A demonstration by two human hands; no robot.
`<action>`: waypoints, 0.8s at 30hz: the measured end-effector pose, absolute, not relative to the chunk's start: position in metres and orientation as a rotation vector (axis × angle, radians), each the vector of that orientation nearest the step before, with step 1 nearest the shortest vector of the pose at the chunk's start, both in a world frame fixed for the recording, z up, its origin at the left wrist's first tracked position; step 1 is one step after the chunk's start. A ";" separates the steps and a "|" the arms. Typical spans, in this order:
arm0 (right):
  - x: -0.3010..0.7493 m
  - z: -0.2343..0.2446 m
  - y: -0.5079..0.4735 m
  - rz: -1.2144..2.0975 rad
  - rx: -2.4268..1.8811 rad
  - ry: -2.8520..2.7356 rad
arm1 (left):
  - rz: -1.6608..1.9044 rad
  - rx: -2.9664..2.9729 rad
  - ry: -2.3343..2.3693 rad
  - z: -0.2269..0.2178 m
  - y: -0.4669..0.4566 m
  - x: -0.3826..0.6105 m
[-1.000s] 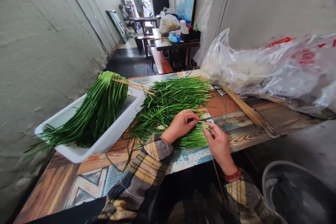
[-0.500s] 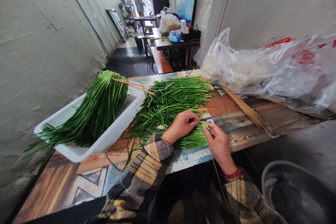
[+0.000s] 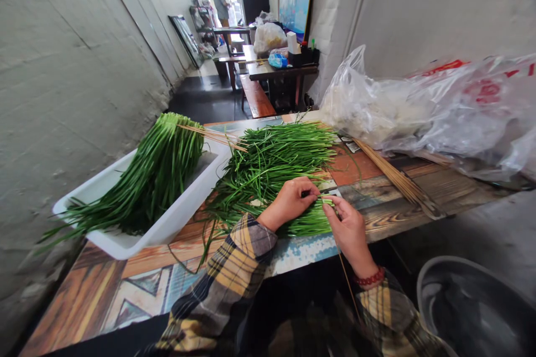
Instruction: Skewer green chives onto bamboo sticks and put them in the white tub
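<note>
My left hand (image 3: 295,201) is closed, thumb and fingers pinching garlic chives near their pale cut ends. My right hand (image 3: 348,228), with a red bead bracelet at the wrist, pinches the same pale ends (image 3: 327,201) just to the right. A thin bamboo skewer (image 3: 348,284) slants down below my right palm; its upper end is hidden by the hand. Under and beyond my hands lies a loose pile of garlic chives (image 3: 280,156) on the table. To the left, a white tray (image 3: 167,228) holds a thick bunch of chives (image 3: 167,167) threaded on skewers (image 3: 215,136).
Loose bamboo skewers (image 3: 391,175) lie on the right of the patterned wooden table (image 3: 79,301). Clear plastic bags (image 3: 422,106) fill the back right. A grey basin (image 3: 464,312) stands low at right. Farther off are a dark table (image 3: 268,71), a bench (image 3: 257,95) and a person (image 3: 220,3).
</note>
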State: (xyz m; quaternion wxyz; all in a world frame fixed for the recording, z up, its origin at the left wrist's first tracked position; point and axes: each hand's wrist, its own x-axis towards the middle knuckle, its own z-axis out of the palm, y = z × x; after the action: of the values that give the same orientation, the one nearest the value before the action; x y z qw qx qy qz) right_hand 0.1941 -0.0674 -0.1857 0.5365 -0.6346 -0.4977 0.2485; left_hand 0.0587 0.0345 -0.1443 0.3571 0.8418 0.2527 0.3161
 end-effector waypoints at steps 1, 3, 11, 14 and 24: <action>0.194 -0.186 -0.067 0.590 -1.513 -1.186 | 0.818 2.174 0.649 -0.144 0.034 0.059; 0.194 -0.186 -0.067 0.583 -1.515 -1.186 | 0.819 2.174 0.641 -0.143 0.034 0.059; 0.194 -0.187 -0.067 0.548 -1.527 -1.181 | 0.819 2.186 0.597 -0.142 0.034 0.059; 0.194 -0.185 -0.068 0.469 -1.614 -1.169 | 0.828 2.194 0.587 -0.143 0.033 0.059; 0.193 -0.180 -0.069 0.455 -1.633 -1.212 | 0.803 2.186 0.684 -0.146 0.034 0.058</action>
State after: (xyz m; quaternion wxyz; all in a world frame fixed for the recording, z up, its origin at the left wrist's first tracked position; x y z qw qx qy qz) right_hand 0.1934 -0.0687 -0.1796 0.5045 -0.6765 -0.5022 0.1886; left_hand 0.0581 0.0339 -0.1462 0.3497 0.8438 0.2641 0.3100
